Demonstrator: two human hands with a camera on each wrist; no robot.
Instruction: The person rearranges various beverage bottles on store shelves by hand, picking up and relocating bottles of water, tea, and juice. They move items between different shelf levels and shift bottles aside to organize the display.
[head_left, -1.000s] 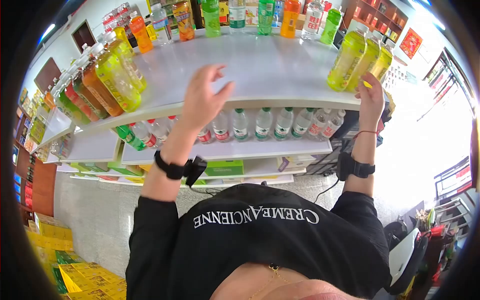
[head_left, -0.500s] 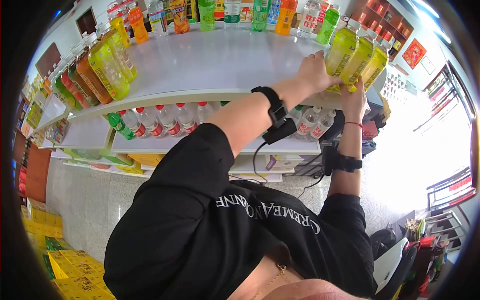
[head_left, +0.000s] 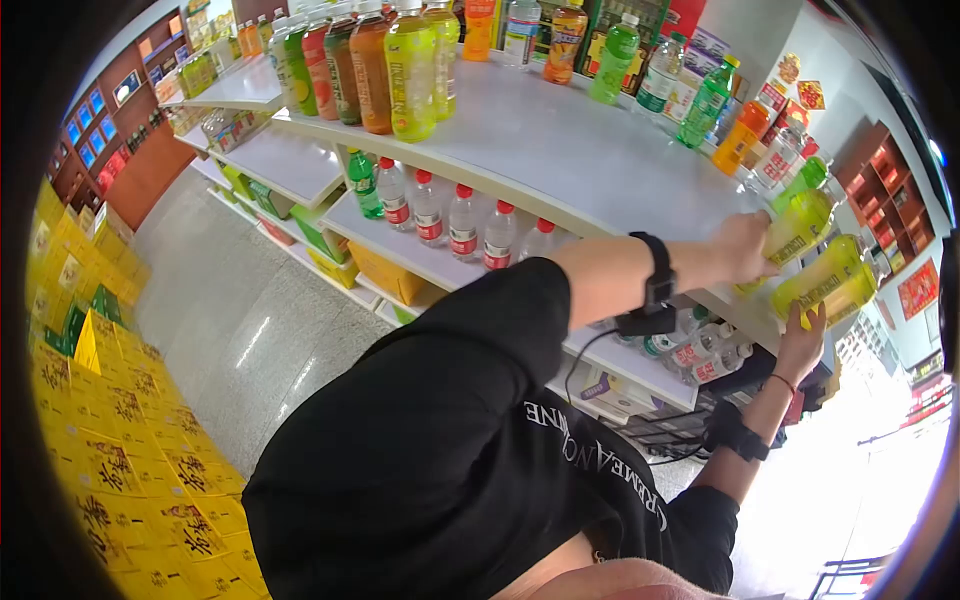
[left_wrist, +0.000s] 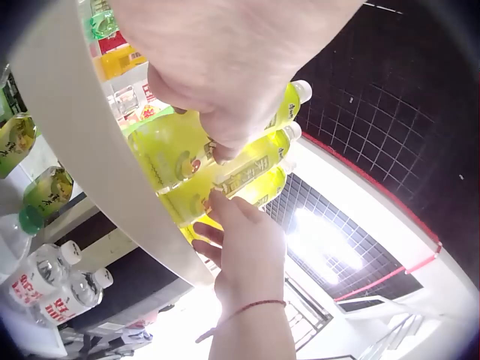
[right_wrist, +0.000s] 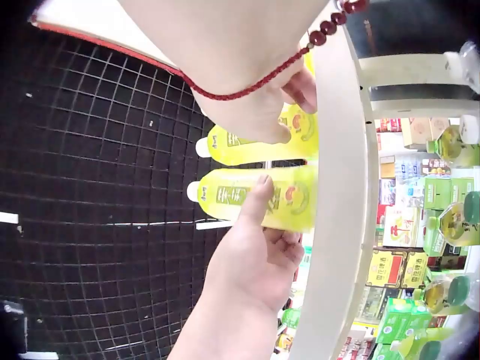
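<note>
My left hand (head_left: 740, 248) is wrapped around the side of a yellow-green drink bottle (head_left: 802, 225) at the right end of the top shelf. In the right wrist view its thumb (right_wrist: 257, 199) lies across the label. Beside it, a matching bottle (head_left: 828, 278) has my right hand (head_left: 803, 343) low on it, with the fingertips on the label. The left wrist view shows several such bottles in a tight row, capped in white. In the right wrist view, a narrow gap separates the bottle under my left hand from the other one.
Along the shelf's back edge runs a line of drinks, including an orange bottle (head_left: 742, 135) and a green bottle (head_left: 707, 103). Tea bottles (head_left: 372, 75) stand in a row at the far left. Water bottles (head_left: 463, 222) fill the shelf below. Yellow cartons (head_left: 120, 440) are stacked on the floor.
My left hand has moved from above the shelf's middle to the right-end bottles and now grips one. My right hand stays low at these bottles. The head view has turned.
</note>
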